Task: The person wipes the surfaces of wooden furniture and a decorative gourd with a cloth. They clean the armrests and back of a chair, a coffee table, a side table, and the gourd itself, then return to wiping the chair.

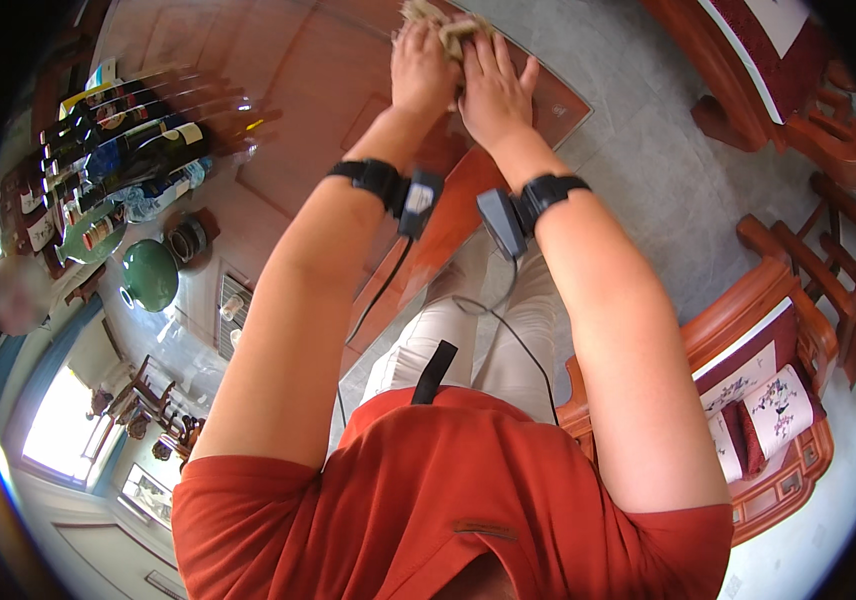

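A crumpled tan cloth (464,31) lies on the glossy reddish-brown wooden tabletop (300,71), close to its far right corner. My left hand (423,69) presses on the cloth's left part, fingers pointing away from me. Beside it, my right hand (497,88) rests on the cloth with its thumb spread out to the side. Both arms are stretched forward over the table's near edge. Part of the cloth is hidden beneath my fingers. Each wrist carries a black strap with a small cabled device.
Several glass bottles (147,154) crowd the tabletop's left side. Nearer are a green vase (149,275), a dark round vessel (188,235) and a slatted tray (227,319) with small cups. Carved wooden chairs (747,300) stand on the grey floor (638,150) to the right.
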Tool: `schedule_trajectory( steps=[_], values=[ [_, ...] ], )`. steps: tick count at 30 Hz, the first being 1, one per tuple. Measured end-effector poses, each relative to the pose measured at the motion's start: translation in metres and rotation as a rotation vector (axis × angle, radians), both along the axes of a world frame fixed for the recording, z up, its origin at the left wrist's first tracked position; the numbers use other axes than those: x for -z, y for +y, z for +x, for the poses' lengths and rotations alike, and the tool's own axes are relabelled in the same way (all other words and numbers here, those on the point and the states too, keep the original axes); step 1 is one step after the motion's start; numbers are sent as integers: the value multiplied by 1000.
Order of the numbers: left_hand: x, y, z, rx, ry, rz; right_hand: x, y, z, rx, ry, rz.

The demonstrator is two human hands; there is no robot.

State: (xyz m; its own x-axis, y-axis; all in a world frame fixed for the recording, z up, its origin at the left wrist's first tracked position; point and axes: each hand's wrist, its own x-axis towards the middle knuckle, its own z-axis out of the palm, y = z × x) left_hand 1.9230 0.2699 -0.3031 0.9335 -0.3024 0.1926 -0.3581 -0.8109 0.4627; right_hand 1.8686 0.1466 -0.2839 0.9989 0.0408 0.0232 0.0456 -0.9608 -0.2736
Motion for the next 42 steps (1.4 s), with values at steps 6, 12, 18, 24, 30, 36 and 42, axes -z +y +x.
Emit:
schedule_trajectory(
  steps=[6,12,18,24,30,36,42],
  values=[
    [-40,-12,-128,196,229,-39,-21,-18,-133,9,195,198],
    [-40,-62,-108,370,198,20,-20,-57,-137,141,178,165],
    [-24,-112,-47,501,99,109,-17,-83,-94,343,122,108],
    [-39,-60,-115,498,137,164,-42,-44,-151,254,418,153],
    [-50,42,-224,512,281,299,-68,-5,-226,-178,795,123],
    [-79,137,-266,593,715,583,-84,-50,-254,-227,1167,405],
    [-120,132,-217,474,983,985,-122,-210,-301,516,601,349]
  ],
)
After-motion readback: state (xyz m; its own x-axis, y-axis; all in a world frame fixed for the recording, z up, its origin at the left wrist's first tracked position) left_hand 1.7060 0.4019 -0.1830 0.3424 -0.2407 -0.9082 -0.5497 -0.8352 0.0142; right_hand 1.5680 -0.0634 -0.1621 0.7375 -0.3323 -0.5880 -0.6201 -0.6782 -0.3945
